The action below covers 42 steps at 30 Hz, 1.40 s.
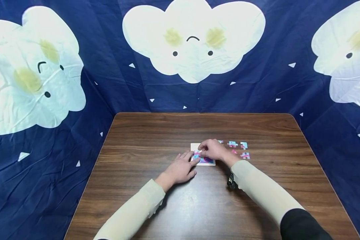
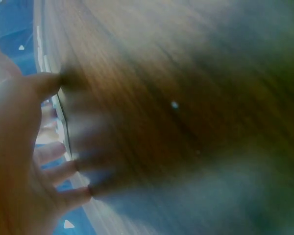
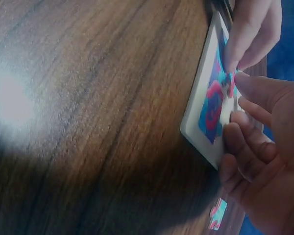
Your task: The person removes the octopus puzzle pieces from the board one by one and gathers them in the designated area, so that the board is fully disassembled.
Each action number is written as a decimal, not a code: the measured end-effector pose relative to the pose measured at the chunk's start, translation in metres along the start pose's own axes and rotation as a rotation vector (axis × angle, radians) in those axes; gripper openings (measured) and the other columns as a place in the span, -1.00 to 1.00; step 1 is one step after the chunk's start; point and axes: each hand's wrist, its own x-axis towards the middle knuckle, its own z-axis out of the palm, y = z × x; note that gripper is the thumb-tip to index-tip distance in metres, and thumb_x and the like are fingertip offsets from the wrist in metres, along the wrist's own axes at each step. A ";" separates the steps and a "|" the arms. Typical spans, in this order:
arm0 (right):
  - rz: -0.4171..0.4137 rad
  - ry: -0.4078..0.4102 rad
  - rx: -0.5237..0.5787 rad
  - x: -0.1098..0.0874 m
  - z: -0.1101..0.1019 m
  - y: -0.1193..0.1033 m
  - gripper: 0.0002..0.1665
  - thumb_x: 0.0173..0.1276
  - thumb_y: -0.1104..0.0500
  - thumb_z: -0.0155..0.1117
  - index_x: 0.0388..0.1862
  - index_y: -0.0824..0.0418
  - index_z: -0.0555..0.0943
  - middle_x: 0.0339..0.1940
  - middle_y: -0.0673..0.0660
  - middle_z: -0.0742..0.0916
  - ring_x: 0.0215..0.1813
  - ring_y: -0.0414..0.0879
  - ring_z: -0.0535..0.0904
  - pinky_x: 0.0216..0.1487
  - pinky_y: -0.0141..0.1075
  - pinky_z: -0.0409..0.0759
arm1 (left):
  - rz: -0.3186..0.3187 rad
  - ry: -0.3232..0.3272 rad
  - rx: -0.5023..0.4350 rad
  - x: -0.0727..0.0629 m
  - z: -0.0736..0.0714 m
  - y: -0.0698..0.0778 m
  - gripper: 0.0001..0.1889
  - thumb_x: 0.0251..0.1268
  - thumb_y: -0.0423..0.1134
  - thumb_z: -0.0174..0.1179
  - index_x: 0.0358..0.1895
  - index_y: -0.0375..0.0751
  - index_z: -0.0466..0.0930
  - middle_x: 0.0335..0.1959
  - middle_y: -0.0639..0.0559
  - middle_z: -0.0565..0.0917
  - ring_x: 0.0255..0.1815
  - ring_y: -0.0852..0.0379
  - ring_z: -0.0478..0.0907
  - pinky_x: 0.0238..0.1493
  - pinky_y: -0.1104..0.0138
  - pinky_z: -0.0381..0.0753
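Note:
A small white-framed jigsaw board [image 1: 211,164] lies on the table, part of its blue and pink picture filled in. My left hand [image 1: 180,168] rests at its left side, fingers extended, index finger and thumb touching the board. Above the board's upper part, my right hand [image 1: 213,150] is bent down with thumb and forefinger close together, pinching a pink and blue puzzle piece [image 3: 231,84] against the picture. The fingers partly hide that piece. In the left wrist view, the left hand [image 2: 29,152] shows with spread fingers, and its own palm blocks most of the board.
To the right of the board lie several loose puzzle pieces, among them a blue one [image 1: 232,144], a corner-shaped one [image 1: 244,145] and a pink one [image 1: 245,155]. The brown wooden table [image 1: 144,140] meets a blue cloud-patterned curtain [image 1: 108,73] at its back and sides.

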 end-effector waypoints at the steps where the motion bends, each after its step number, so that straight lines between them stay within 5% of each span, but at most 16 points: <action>1: 0.001 -0.003 -0.013 0.000 0.001 0.000 -0.72 0.24 0.07 0.54 -0.08 0.10 0.80 -0.35 -0.06 0.76 -0.25 -0.21 0.62 -0.05 -0.19 0.63 | 0.002 0.000 0.003 0.000 0.000 0.000 -0.34 0.50 0.15 0.06 0.60 0.14 0.27 0.60 -0.19 0.23 0.63 -0.22 0.15 0.51 -0.17 0.29; 15: -0.004 0.010 -0.059 0.000 0.006 -0.002 -0.71 0.21 0.04 0.58 -0.10 0.05 0.81 -0.26 -0.01 0.74 -0.17 -0.15 0.61 -0.05 -0.17 0.61 | 0.118 0.023 -0.037 -0.006 -0.013 -0.007 -0.46 0.52 0.02 0.12 0.47 -0.02 0.48 0.56 -0.30 0.32 0.55 -0.25 0.31 0.52 -0.01 0.34; 25: 0.006 -0.009 -0.072 0.007 0.006 -0.006 -0.72 0.11 0.15 0.58 -0.20 0.13 0.73 -0.31 0.00 0.70 -0.23 -0.15 0.59 -0.06 -0.20 0.60 | 0.096 0.012 -0.014 -0.004 -0.013 -0.011 -0.47 0.47 0.03 0.16 0.48 0.16 0.47 0.46 -0.24 0.38 0.42 -0.16 0.46 0.45 0.00 0.43; 42: 0.043 0.014 0.121 0.006 0.005 -0.002 -0.92 0.21 0.26 0.41 -0.31 0.12 0.70 -0.46 -0.09 0.71 -0.36 -0.26 0.58 -0.14 -0.29 0.59 | 0.077 0.007 -0.031 -0.004 -0.012 -0.009 -0.45 0.46 0.00 0.16 0.49 0.17 0.45 0.48 -0.20 0.37 0.42 -0.16 0.46 0.46 0.02 0.42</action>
